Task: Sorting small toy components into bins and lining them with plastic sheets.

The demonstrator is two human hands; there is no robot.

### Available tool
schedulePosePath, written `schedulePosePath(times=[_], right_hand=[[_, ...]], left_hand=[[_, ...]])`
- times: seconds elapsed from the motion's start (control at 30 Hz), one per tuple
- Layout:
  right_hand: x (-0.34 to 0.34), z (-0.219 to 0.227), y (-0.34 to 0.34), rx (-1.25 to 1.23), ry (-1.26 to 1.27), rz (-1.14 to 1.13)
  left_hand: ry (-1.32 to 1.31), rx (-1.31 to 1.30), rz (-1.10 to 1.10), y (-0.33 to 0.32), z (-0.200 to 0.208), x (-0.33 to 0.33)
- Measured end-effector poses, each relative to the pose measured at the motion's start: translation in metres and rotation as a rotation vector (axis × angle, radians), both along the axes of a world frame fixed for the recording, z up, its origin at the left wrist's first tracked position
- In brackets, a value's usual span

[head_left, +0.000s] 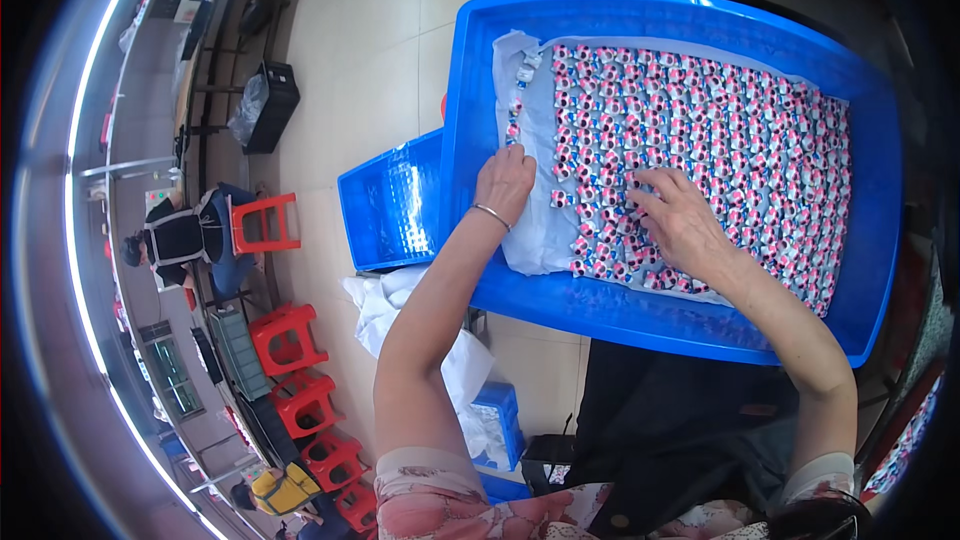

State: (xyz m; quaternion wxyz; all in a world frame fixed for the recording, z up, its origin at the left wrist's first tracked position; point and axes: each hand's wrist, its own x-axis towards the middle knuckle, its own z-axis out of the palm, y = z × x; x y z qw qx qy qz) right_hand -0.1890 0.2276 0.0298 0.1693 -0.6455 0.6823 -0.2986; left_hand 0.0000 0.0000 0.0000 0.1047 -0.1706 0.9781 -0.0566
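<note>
A big blue plastic tub [700, 2] lined with white sheeting [540, 230] lies in front of me. Packed rows of small pink, white and blue figures [740, 140] with dark round spots cover most of the lining. Along the left side runs a short single column of similar small pieces [515, 108]. At the lower end of that column is my left hand [508, 183], its fingers closed together; whatever they pinch is hidden. My right hand [682, 225] reaches over the left part of the rows, fingers curved and apart, with fingertips close to the figures.
Another blue tub [395, 205] stands at the left, with white sheeting [400, 305] below it. Red stools [285, 338] line a long workbench at far left, where two people [185, 245] sit. A black crate [272, 108] rests on the tiled floor.
</note>
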Motion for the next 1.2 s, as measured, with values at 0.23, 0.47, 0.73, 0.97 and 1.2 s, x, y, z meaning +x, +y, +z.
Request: schedulePosePath(times=[0.23, 0.47, 0.73, 0.97, 1.2], right_hand=[[0.0, -0.001, 0.004, -0.041, -0.013, -0.008], [-0.005, 0.006, 0.008, -0.029, -0.022, -0.007], [-0.006, 0.003, 0.016, -0.029, -0.019, -0.025], [-0.006, -0.004, 0.027, 0.002, -0.036, -0.029], [-0.004, 0.003, 0.019, -0.004, -0.042, -0.04]], left_hand=[[0.036, 0.154, 0.081, 0.012, -0.001, 0.016], [-0.057, 0.16, 0.04, 0.021, 0.018, 0.02], [0.058, 0.446, -0.043, 0.053, 0.017, 0.005], [-0.012, 0.547, -0.006, 0.052, 0.013, -0.002], [-0.025, -0.003, 0.328, -0.003, 0.008, -0.022]])
